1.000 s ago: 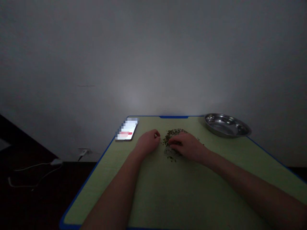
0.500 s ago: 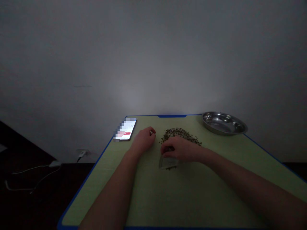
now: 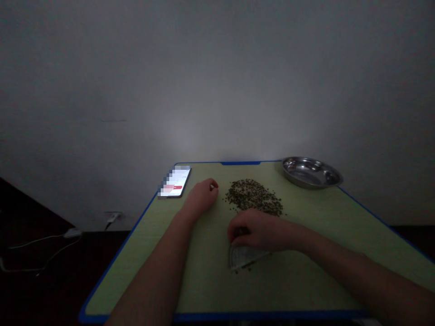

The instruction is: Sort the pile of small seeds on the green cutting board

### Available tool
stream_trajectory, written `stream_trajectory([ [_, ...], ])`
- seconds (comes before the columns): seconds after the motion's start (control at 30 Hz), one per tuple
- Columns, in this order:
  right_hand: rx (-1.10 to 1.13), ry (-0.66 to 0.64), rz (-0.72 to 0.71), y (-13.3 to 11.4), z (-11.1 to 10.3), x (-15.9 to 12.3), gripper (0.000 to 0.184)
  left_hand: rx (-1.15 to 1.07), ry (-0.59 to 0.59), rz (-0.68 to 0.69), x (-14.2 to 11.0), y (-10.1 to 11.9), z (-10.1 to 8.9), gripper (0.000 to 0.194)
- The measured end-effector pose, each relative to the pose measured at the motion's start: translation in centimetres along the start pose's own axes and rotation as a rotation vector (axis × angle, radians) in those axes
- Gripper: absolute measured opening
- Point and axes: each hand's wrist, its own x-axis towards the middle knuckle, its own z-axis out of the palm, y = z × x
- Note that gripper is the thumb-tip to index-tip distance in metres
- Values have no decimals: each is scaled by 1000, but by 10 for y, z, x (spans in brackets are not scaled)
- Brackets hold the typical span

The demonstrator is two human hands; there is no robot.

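Observation:
My right hand point(image 3: 260, 230) is closed on a clear plastic protractor point(image 3: 246, 257), its straight edge low against the table and its upper part hidden under my fingers. A few loose seeds lie along that edge. Beyond my right hand spreads a pile of small dark seeds point(image 3: 253, 195). To the left of the pile, my left hand point(image 3: 203, 195) rests on the table with its fingers curled and the thumb near the index finger. A small pale spot shows between them, too small to name.
The pale green table point(image 3: 204, 280) has a blue rim and stands against a grey wall. A phone point(image 3: 175, 182) with a lit screen lies at the back left. A shiny oval metal dish point(image 3: 311, 173) sits at the back right corner. White cables point(image 3: 73, 233) run at the left.
My right hand has drawn the protractor toward me, with a few seeds along its edge. More of the pile shows behind it. My left hand has stayed nearly in place; the view has shifted slightly.

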Motion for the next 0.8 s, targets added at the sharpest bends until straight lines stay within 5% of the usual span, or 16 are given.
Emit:
stream_trajectory([
  [0.8, -2, -51, -2, -33, 13, -17, 9, -4, -10, 20, -3, 4, -2, 28],
])
